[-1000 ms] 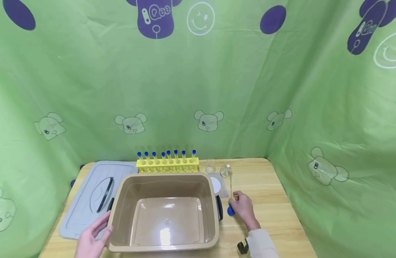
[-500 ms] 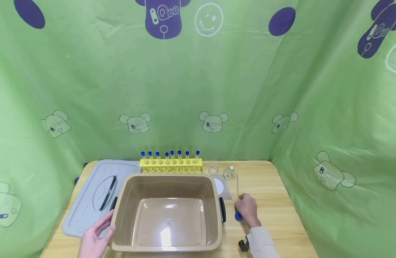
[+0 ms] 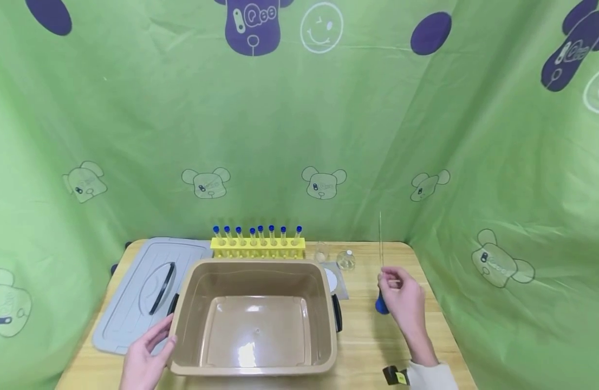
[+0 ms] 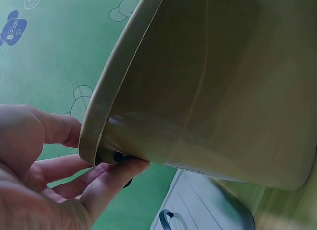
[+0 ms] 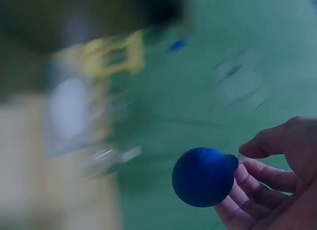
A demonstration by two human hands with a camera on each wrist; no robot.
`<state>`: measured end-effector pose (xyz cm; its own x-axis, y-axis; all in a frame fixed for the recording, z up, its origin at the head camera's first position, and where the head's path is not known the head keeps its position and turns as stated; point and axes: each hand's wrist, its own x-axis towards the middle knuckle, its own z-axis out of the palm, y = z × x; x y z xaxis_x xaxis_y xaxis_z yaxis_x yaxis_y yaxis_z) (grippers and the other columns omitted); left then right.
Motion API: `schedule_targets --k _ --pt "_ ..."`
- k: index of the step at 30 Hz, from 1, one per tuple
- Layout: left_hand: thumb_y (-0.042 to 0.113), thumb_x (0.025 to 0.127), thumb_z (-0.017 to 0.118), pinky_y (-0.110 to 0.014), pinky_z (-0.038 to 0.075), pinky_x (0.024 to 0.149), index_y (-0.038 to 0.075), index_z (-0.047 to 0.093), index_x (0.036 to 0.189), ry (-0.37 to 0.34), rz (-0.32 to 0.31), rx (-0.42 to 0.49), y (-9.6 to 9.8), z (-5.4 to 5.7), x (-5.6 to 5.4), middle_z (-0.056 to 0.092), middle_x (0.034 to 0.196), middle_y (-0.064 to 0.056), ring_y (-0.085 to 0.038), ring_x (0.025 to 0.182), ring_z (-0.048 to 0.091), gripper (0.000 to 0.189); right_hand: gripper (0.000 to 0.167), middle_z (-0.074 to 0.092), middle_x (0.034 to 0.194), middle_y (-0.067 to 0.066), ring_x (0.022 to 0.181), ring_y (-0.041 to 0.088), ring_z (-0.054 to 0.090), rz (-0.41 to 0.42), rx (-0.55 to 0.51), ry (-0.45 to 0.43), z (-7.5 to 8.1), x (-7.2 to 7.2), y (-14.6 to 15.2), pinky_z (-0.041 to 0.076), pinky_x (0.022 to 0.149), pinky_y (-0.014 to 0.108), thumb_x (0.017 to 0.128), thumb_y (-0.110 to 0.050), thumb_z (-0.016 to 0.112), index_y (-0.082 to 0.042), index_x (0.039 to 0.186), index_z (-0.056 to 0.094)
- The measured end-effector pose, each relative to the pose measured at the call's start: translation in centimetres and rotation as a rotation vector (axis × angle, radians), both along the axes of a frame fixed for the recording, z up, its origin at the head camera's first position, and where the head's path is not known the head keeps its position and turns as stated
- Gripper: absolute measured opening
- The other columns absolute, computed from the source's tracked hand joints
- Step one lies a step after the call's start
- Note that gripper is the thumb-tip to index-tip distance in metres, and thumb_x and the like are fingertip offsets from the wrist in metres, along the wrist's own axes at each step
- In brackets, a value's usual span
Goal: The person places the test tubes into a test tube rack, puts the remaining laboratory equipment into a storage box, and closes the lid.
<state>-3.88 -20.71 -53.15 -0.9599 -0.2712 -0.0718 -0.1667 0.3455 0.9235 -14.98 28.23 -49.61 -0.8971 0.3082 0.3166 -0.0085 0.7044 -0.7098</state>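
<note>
While gripping brown bin (image 3: 255, 371) in left hand (image 3: 144, 355), now shifting right hand (image 3: 405, 298) farther right, pinching glass tube (image 3: 381, 238) beside blue bulb (image 5: 203, 177), apparently off the table (image 3: 360, 346), thus picked up.

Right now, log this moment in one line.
left hand: grips brown bin; right hand: pinches blue-bulbed dropper; grey lid: beside bin; yellow rack: holds capped tubes

I hold my left hand (image 3: 143, 355) low at the left, its thumb (image 3: 165, 350) facing the bent fingers (image 3: 155, 330) in a grip. My right hand (image 3: 405, 300) pinches with thumb (image 5: 265, 145) and fingertips (image 5: 248, 166); its bare wrist (image 3: 423, 351) slants down rightward into a pale sleeve (image 3: 433, 377).
</note>
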Motion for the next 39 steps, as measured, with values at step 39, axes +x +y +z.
schedule_targets --k 39 --pt "-0.002 0.093 0.071 -0.007 0.055 0.078 -0.005 0.058 0.139 0.106 -0.002 0.007 -0.7 -0.5 -0.1 0.063 0.128 -0.033 0.019 0.101 0.053 0.048 0.032 0.054 0.065 0.0 0.055 0.014 0.05 0.939 0.924 -0.571 -0.6 -1.7 -24.5 0.044 0.04 0.025 0.074 0.006 0.076 -0.015 0.067 0.054"
